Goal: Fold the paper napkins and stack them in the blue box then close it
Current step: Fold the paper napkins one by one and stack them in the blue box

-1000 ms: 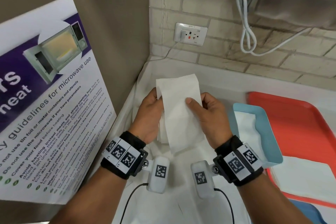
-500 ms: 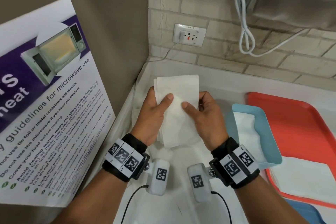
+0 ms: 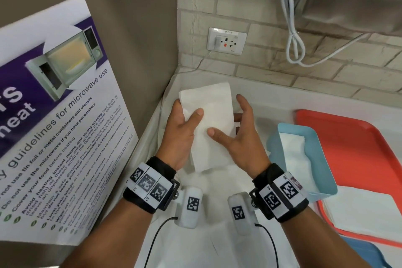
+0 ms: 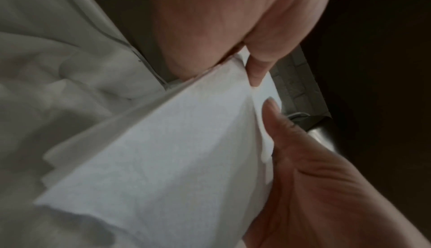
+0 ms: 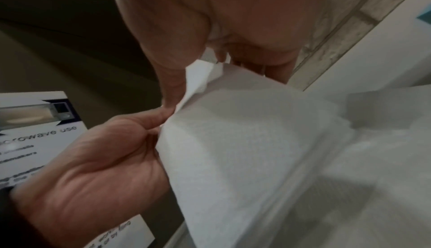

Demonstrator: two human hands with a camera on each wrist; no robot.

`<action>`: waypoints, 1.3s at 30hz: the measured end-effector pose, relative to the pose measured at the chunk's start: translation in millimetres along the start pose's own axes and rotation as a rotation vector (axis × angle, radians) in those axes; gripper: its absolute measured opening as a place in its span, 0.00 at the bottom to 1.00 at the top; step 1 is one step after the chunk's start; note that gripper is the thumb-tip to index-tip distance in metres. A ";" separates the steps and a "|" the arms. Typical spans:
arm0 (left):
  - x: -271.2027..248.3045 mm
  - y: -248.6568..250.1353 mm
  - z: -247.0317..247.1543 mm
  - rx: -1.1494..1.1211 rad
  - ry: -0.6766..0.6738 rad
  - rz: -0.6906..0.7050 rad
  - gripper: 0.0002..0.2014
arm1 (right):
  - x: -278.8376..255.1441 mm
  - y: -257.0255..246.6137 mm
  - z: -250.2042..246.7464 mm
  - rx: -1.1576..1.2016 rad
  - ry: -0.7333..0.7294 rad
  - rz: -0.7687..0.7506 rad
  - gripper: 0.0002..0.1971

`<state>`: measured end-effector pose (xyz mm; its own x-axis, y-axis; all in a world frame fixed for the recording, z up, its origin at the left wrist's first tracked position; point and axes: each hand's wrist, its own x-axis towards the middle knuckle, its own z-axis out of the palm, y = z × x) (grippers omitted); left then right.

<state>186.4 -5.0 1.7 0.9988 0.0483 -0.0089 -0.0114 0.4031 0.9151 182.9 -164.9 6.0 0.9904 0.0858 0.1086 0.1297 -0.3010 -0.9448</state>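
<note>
Head view: narrow white folded napkin (image 3: 208,106)

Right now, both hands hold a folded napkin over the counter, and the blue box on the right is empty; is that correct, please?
Not quite: the blue box is not empty; the head view shows white napkins already lying in it. The left hand and right hand do hold a folded napkin over the counter.
</note>
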 end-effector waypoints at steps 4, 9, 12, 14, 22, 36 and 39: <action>2.1 9.3 -1.2 -0.092 0.052 0.018 0.20 | 3.7 8.5 -6.8 -0.026 -0.148 0.100 0.30; 4.7 16.3 -7.6 -0.085 0.123 -0.017 0.13 | 2.7 17.4 -5.7 0.000 -0.231 0.119 0.31; 2.7 16.8 -11.0 -0.128 0.101 -0.055 0.12 | 4.3 22.0 -3.6 0.007 -0.238 0.149 0.30; 2.5 15.9 -11.8 -0.107 0.133 -0.037 0.11 | 5.6 24.2 -2.5 0.008 -0.261 0.157 0.29; 15.0 16.8 -34.6 0.195 0.337 0.266 0.05 | 8.9 65.3 -22.9 -0.235 -0.138 0.275 0.12; 9.2 8.9 -43.6 0.131 0.338 0.252 0.08 | -3.0 71.7 -3.5 -0.841 -0.502 0.209 0.45; 8.2 8.4 -45.7 0.155 0.364 0.262 0.08 | -1.3 69.1 6.2 -0.949 -0.436 0.219 0.54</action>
<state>192.4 40.6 -9.1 0.8810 0.4589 0.1150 -0.2261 0.1949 0.9544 190.3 -179.9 -61.3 0.9183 0.2155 -0.3321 0.1212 -0.9516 -0.2824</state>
